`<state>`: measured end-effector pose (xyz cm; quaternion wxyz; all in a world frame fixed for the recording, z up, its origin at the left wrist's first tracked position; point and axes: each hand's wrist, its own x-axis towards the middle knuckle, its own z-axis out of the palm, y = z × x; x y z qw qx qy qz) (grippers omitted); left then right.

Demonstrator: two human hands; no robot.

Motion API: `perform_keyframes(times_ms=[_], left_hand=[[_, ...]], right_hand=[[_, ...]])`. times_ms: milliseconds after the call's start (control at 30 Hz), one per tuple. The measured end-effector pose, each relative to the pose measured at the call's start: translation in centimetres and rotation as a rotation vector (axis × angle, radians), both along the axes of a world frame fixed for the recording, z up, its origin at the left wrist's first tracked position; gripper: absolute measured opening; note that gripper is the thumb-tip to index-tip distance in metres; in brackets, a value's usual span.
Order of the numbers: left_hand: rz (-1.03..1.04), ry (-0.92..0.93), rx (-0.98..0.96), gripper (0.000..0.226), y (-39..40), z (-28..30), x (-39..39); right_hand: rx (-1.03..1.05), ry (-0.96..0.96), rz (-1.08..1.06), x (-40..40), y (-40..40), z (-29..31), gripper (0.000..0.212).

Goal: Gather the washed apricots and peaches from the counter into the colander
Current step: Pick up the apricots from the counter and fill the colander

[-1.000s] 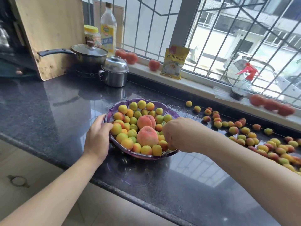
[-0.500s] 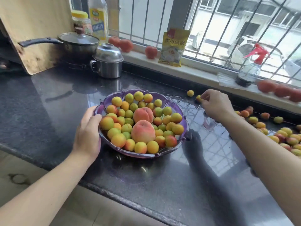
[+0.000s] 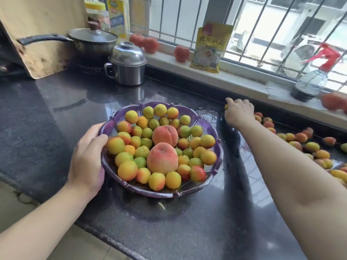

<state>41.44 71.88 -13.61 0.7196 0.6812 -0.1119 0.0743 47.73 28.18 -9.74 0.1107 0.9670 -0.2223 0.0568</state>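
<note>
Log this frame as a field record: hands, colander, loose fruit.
left hand: grips colander rim, near-left side
right hand: over an apricot by the back wall; grip mostly hidden
colander: purple, on counter, filled with apricots plus two peaches
loose fruit: many pieces on the counter to the right
task: unfinished

Bright window [image 3: 262, 25] daylight glares off the counter [image 3: 169, 231]; edges bend, right side blurred

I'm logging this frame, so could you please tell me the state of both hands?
Left hand: gripping the colander rim.
Right hand: curled over an apricot; grasp cannot be told.
</note>
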Motion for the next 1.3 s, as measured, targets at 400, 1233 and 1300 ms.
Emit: perform_keyframes(times_ms=[400, 1233, 1300], left_hand=[[-0.010, 0.001, -0.001, 0.039, 0.1, -0.6, 0.6], [0.107, 0.136, -0.057, 0.027, -0.2, 1.2, -1.3], [0.098, 0.121, 0.036, 0.026, -0.1, 1.2, -1.4]], right_hand=[[0.146, -0.322, 0.081, -0.7, 2.0, 1.3, 0.031], [0.404, 0.252, 0.269, -20.6, 18.9, 13.9, 0.014], [0.279, 0.301, 0.290, -20.5, 19.3, 13.5, 0.020]])
